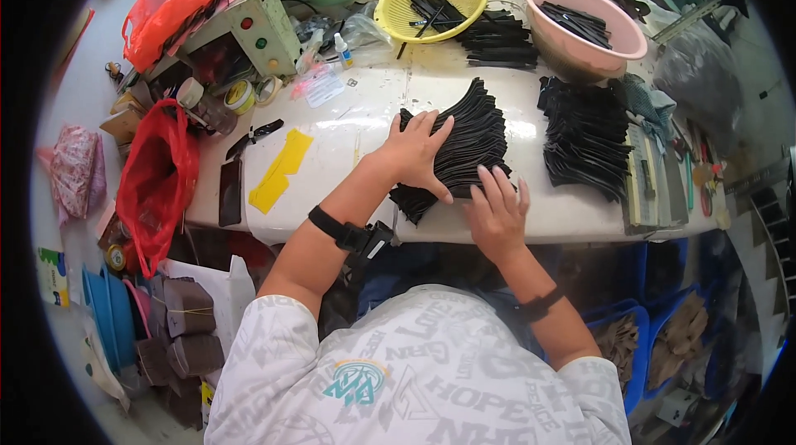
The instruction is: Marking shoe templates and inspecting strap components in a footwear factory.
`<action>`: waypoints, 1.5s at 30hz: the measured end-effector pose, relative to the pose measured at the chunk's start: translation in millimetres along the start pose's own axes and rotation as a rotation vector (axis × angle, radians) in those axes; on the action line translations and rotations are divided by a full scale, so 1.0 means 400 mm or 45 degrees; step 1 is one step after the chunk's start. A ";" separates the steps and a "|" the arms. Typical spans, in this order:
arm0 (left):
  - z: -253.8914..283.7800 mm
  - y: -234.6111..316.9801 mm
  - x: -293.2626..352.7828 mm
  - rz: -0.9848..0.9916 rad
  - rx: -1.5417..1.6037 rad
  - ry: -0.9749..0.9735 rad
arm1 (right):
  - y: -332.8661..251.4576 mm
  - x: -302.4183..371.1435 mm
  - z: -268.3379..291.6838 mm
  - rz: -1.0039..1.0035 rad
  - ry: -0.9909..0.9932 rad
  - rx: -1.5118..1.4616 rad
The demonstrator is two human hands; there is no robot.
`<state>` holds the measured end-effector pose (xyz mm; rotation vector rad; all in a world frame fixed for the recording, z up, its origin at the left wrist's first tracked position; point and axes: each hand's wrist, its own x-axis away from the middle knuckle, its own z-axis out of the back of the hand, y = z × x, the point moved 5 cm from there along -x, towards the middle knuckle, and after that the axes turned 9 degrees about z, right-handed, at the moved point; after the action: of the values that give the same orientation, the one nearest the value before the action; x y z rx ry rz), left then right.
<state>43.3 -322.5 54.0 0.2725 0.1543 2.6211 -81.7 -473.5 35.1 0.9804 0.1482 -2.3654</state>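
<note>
A fanned stack of thin black strips (473, 134), perhaps leather or fabric, lies on the white table in front of me. My left hand (419, 153) rests on the stack's left side with fingers spread and the thumb pointing toward its near edge. At the near right corner of the stack is my right hand (499, 209), its fingers stretched out and their tips at the strips. Part of the stack is hidden under my left hand. To the right lies a second fanned stack of black strips (584, 138).
A yellow basket (394, 10) and a pink basin (638, 45), both with black strips inside, stand at the back. Left on the table are a yellow piece (280, 171), a dark phone-like slab (230, 192) and a metal control box (278, 18). Blue crates (638, 354) stand below right.
</note>
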 end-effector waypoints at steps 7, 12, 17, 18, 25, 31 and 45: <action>0.002 0.000 0.005 -0.033 0.035 0.068 | 0.067 0.106 0.089 -0.265 0.028 -0.109; 0.012 0.013 0.000 0.026 0.022 0.015 | 0.102 0.125 0.059 -0.480 0.101 -0.222; -0.015 0.046 -0.005 0.170 -0.094 0.081 | 0.090 0.133 0.044 -0.493 0.091 -0.266; -0.017 0.049 -0.005 0.169 -0.102 0.116 | 0.090 0.133 0.045 -0.493 0.091 -0.271; -0.018 0.038 -0.001 0.133 -0.074 0.169 | 0.093 0.127 0.040 -0.500 0.105 -0.391; -0.022 0.040 -0.001 0.106 -0.050 0.197 | 0.091 0.109 0.026 -0.598 0.098 -0.448; -0.021 0.027 -0.004 0.070 -0.022 0.248 | 0.080 0.091 0.043 -0.436 0.173 -0.470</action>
<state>37.8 -333.3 47.2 0.0148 0.1925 2.6994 -95.4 -522.2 26.4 0.9903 0.8326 -2.4409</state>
